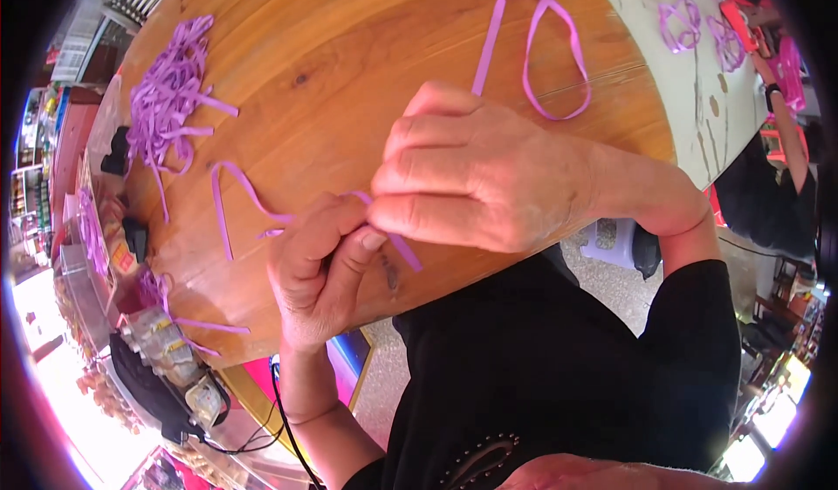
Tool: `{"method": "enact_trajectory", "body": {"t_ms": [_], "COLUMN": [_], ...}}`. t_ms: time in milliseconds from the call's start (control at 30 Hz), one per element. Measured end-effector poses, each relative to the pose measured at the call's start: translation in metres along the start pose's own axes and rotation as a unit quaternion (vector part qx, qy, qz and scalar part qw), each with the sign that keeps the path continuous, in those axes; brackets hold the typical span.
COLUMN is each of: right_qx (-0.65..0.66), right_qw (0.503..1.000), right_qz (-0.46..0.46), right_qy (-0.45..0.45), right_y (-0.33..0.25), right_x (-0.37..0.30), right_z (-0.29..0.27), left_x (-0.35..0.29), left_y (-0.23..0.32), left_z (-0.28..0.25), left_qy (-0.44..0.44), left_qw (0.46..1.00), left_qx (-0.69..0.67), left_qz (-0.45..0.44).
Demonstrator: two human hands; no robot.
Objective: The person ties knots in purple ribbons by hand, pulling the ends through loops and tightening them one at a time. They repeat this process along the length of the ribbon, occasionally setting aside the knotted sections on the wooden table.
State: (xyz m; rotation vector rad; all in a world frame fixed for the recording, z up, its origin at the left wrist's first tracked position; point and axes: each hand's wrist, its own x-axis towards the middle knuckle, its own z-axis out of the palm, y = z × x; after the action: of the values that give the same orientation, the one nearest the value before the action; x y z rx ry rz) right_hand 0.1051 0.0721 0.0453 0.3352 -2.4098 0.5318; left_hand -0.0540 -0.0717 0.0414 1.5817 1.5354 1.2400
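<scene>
Above the near edge of the wooden table, my two hands meet at the fingertips. My left hand (319, 267) is closed, thumb pressed to the fingers, pinching a narrow purple ribbon (222, 215). Part of that ribbon lies on the wood left of the hand, and a short end slants out below the right fingers. My right hand (480, 176) is curled over the same spot, its fingers closed on the ribbon. The pinched part is mostly covered by the fingers. Beyond the right hand, a long purple strip (529, 62) lies in a loop; whether it joins the held ribbon is hidden.
A tangled heap of purple ribbons (170, 89) lies on the far left of the wooden table (323, 97). More ribbon pieces (209, 325) hang at the left edge. Right, a white table (650, 27) holds ribbon loops (679, 26), with another person's arm (790, 132) beside it.
</scene>
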Motion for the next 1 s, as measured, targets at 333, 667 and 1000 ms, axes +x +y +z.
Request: {"method": "enact_trajectory", "body": {"t_ms": [333,667,1000], "right_qx": [-0.058,-0.053,-0.013], "right_qw": [0.997,0.98,0.91], "right_qz": [-0.012,0.165,0.38], "right_qy": [0.056,0.094,0.165], "right_y": [-0.003,0.016,0.013], "right_x": [-0.01,-0.088,-0.155], "right_z": [-0.002,-0.083,-0.134], "left_x": [0.005,-0.034,-0.063], "left_y": [0.015,-0.027,-0.044], "left_z": [0.011,-0.066,-0.12], "left_qy": [0.047,0.152,0.137], "left_qw": [0.998,0.975,0.968], "left_qx": [-0.001,0.151,0.198], "left_qz": [-0.033,-0.065,-0.074]}}
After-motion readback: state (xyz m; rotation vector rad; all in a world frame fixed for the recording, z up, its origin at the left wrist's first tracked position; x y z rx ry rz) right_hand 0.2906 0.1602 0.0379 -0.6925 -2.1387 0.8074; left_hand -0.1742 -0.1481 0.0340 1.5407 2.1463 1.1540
